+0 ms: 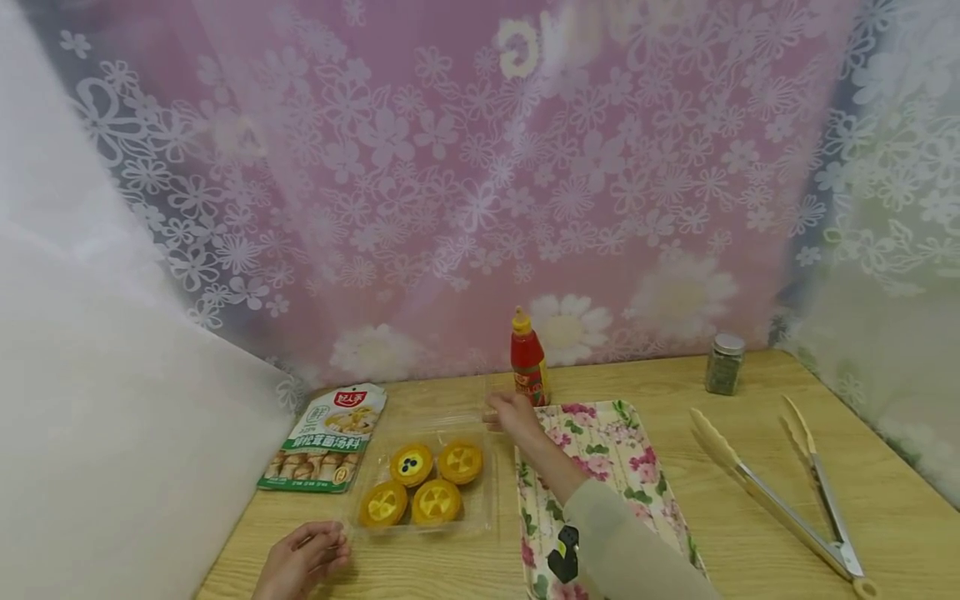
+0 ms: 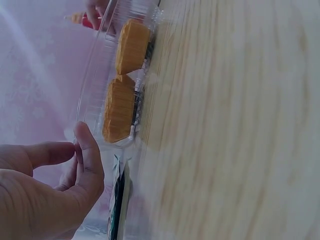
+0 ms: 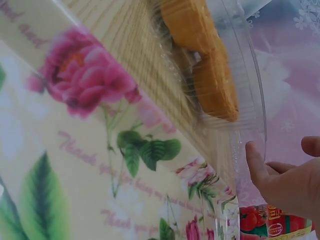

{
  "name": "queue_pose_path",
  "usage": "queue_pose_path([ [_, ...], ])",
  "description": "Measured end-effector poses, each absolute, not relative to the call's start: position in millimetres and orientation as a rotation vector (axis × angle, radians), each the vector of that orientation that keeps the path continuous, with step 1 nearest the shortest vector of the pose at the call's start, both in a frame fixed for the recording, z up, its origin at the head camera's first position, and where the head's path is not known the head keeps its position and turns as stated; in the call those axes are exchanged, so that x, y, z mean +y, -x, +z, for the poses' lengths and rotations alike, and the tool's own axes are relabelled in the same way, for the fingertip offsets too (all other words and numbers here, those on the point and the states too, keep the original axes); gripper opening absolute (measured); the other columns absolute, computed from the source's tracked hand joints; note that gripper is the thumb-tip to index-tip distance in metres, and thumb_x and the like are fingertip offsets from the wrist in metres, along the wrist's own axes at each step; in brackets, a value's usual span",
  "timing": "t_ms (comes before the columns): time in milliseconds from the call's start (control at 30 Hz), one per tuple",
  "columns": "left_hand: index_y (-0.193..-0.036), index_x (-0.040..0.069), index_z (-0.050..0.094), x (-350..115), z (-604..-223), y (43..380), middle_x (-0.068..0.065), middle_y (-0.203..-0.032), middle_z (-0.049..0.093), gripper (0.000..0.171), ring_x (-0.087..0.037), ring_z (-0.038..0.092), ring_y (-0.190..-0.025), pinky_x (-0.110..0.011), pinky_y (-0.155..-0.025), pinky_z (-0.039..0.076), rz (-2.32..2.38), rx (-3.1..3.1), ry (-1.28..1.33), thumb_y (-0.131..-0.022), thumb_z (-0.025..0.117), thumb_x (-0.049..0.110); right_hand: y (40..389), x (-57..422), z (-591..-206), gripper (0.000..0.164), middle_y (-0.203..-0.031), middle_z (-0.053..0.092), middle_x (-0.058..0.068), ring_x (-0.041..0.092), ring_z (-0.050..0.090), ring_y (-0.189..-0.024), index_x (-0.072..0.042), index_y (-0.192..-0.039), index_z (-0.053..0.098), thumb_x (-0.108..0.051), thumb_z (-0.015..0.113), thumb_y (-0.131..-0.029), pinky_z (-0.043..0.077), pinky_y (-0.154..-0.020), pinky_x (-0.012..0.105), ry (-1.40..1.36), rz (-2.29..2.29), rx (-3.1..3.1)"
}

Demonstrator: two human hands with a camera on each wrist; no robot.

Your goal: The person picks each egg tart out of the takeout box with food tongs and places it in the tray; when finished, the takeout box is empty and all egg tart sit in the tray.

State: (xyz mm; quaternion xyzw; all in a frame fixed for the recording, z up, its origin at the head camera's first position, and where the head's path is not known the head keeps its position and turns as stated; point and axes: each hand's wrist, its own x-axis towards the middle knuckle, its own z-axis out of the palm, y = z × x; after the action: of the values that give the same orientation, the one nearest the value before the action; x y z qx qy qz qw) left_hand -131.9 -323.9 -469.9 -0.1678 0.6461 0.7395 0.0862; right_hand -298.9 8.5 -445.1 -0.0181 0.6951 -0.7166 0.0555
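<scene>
A clear plastic clamshell box (image 1: 480, 518) stands on the table with several egg tarts (image 1: 437, 502) inside. One tart bears dark berries on top. Its transparent lid seems folded back, though its outline is faint. At the box's front left corner, my left hand (image 1: 303, 560) pinches the thin rim between thumb and forefinger, as the left wrist view shows. My right hand (image 1: 516, 417) is by the back right corner. In the right wrist view, its extended forefinger (image 3: 255, 162) touches or nearly touches the rim, while the thumb stands apart.
Left of the box lies a mushroom soup seasoning pouch (image 1: 322, 442). A red sauce bottle (image 1: 528, 362) stands behind my right hand. My right forearm crosses a floral tray (image 1: 600, 442). Farther right are metal tongs (image 1: 787, 508) and a spice jar (image 1: 724, 367). Patterned curtains enclose the table.
</scene>
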Motion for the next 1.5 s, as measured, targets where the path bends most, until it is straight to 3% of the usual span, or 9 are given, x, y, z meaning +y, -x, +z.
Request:
queue_pose_path([
  [533,-0.113,0.002,0.073,-320.4,-469.7,131.5,-0.007,-0.096,0.073,0.018,-0.02,0.075,-0.089,-0.034,-0.088,0.064,2.217,1.93,0.51,-0.107,0.057,0.009,294.6,16.6,-446.0,0.047,-0.149,0.05,0.033,0.042,0.064,-0.124,0.013,-0.146,0.049,-0.018,0.048,-0.11,0.055,-0.106,0.048,0.025,-2.153,1.977],
  [1033,-0.126,-0.012,0.064,-312.3,-465.1,135.2,-0.01,-0.094,0.072,0.029,-0.024,0.075,-0.085,-0.041,-0.084,0.065,2.222,2.05,0.682,-0.109,0.049,0.007,285.8,45.6,-445.6,0.05,-0.151,0.049,0.031,0.044,0.059,-0.13,0.009,-0.15,0.046,-0.022,0.047,-0.112,0.05,-0.111,0.052,0.134,-2.171,1.869],
  [1267,-0.136,-0.012,0.058,-316.4,-457.3,138.3,-0.007,-0.102,0.074,0.038,-0.021,0.076,-0.089,-0.043,-0.086,0.064,2.125,2.182,0.627,-0.11,0.05,0.015,282.0,65.2,-440.5,0.054,-0.152,0.05,0.026,0.044,0.056,-0.134,0.006,-0.152,0.045,-0.03,0.049,-0.112,0.045,-0.115,0.056,0.186,-2.125,1.925],
  [1500,-0.145,-0.006,0.053,-317.7,-446.6,143.9,-0.008,-0.122,0.072,0.046,-0.019,0.073,-0.1,-0.045,-0.093,0.062,1.963,2.356,0.568,-0.109,0.056,0.023,268.5,97.5,-436.0,0.058,-0.157,0.047,0.022,0.043,0.048,-0.141,-0.001,-0.156,0.043,-0.038,0.046,-0.112,0.035,-0.121,0.061,0.331,-2.002,2.065],
])
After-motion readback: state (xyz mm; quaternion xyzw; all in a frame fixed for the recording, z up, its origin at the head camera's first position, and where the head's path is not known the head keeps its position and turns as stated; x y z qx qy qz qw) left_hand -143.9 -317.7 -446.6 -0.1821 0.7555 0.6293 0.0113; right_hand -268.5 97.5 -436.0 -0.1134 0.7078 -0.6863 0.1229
